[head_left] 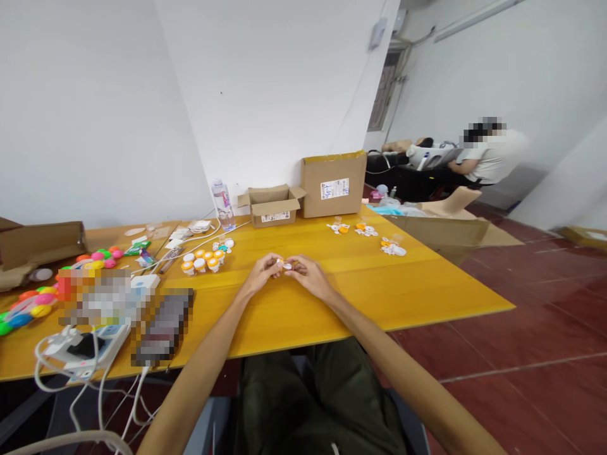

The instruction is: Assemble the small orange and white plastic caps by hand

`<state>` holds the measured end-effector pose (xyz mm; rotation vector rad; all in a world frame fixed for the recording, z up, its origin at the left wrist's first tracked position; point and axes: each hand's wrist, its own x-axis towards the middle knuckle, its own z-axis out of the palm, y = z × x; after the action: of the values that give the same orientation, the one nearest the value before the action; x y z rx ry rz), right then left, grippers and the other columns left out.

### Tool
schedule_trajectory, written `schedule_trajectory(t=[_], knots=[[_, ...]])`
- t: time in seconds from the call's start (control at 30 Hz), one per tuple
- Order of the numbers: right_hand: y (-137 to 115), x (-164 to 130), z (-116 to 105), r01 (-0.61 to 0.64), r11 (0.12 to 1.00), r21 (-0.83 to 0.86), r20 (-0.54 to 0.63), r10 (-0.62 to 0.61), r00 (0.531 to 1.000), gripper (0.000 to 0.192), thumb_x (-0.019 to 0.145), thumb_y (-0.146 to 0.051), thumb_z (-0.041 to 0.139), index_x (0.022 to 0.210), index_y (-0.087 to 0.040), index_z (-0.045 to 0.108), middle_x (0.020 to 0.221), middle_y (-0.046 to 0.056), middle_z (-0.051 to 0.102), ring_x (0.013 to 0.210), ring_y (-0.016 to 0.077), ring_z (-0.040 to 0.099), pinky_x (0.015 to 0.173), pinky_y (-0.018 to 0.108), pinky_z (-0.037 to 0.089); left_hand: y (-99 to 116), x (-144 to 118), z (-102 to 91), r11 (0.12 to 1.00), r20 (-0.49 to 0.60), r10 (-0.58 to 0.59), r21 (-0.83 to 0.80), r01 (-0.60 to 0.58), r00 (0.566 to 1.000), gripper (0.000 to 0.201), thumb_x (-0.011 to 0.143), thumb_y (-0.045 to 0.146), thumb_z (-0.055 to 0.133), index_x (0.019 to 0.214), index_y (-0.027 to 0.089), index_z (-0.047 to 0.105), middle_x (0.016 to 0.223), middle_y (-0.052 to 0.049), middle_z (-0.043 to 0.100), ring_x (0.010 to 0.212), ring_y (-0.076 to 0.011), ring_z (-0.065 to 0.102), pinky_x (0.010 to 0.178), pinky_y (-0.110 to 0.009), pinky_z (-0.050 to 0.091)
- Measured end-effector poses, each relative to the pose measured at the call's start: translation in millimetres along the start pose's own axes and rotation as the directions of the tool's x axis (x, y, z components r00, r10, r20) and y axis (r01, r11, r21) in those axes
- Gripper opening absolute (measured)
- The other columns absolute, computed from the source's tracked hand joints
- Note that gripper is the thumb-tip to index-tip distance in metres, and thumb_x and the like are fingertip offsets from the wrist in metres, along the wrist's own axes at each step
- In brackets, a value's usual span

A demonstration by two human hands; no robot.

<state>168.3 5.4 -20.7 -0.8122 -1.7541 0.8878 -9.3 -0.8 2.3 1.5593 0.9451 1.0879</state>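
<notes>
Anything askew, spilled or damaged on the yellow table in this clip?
Nothing spilled or damaged. Both hands, left hand and right hand, meet on a small orange-and-white piece. The only untidy spot: white cables dangle over the table edge at near left.

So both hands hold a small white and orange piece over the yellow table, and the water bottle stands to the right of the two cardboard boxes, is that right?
Not quite. In the head view the water bottle stands left of the cardboard boxes. Both hands, left hand and right hand, do hold the small piece over the table.

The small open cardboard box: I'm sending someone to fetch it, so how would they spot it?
On the yellow table, look along the far edge by the white wall. The small open cardboard box sits between a clear water bottle and a taller box; it is lower, with flaps spread open.
</notes>
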Motion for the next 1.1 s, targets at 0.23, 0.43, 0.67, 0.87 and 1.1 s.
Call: schedule_trajectory(t=[0.23,0.43,0.67,0.87,1.1], knots=[[-1.5,-1.5,-0.4,-0.030,1.000,0.005,0.013,0.030,0.999,0.025,0.081,-0.040,0.063,0.098,-0.021,0.063,0.077,0.001,0.069,0.070,0.0160,0.066,0.067,0.029,0.055,1.5,-0.7,0.4,1.000,0.007,0.013,0.000,-0.013,1.000,0.042,0.070,0.054,0.071,0.089,0.018,0.063,0.067,0.002,0.061,0.060,-0.0114,0.055,0.061,-0.024,0.045],[-1.8,-1.0,0.0,-0.004,1.000,0.020,0.021,0.004,1.000,0.022,0.080,-0.040,0.064,0.091,-0.021,0.064,0.085,0.002,0.068,0.075,0.0160,0.066,0.069,0.029,0.056,-0.5,-0.6,-0.3,1.000,0.004,-0.002,0.013,0.002,1.000,0.038,0.072,0.051,0.071,0.090,0.018,0.064,0.069,0.001,0.062,0.062,-0.0119,0.056,0.061,-0.024,0.044],[3.0,0.4,1.2,0.018,1.000,0.009,0.008,-0.018,1.000,0.018,0.077,-0.033,0.067,0.091,-0.022,0.066,0.089,0.003,0.069,0.079,0.0168,0.066,0.073,0.031,0.056,-1.3,0.1,-0.7,1.000,0.010,0.002,0.007,-0.002,1.000,0.038,0.072,0.052,0.071,0.089,0.018,0.064,0.068,0.001,0.062,0.062,-0.0121,0.056,0.062,-0.025,0.044],[-4.9,-1.1,-1.1,0.006,0.998,-0.057,0.018,-0.005,1.000,0.021,0.083,-0.040,0.060,0.086,-0.020,0.068,0.083,0.004,0.071,0.076,0.0195,0.066,0.072,0.033,0.054,1.2,-1.1,-0.3,1.000,0.003,0.007,0.000,-0.007,1.000,0.037,0.071,0.050,0.072,0.088,0.018,0.065,0.066,0.002,0.060,0.062,-0.0120,0.055,0.062,-0.024,0.045],[2.0,0.8,0.9,-0.026,0.999,0.042,0.001,0.026,1.000,0.032,0.071,-0.040,0.072,0.095,-0.022,0.063,0.095,0.004,0.067,0.075,0.0157,0.066,0.069,0.029,0.055,1.4,-0.3,1.0,1.000,0.010,0.015,-0.006,-0.015,1.000,0.041,0.069,0.053,0.073,0.088,0.018,0.064,0.073,0.000,0.064,0.060,-0.0108,0.054,0.062,-0.024,0.045]])
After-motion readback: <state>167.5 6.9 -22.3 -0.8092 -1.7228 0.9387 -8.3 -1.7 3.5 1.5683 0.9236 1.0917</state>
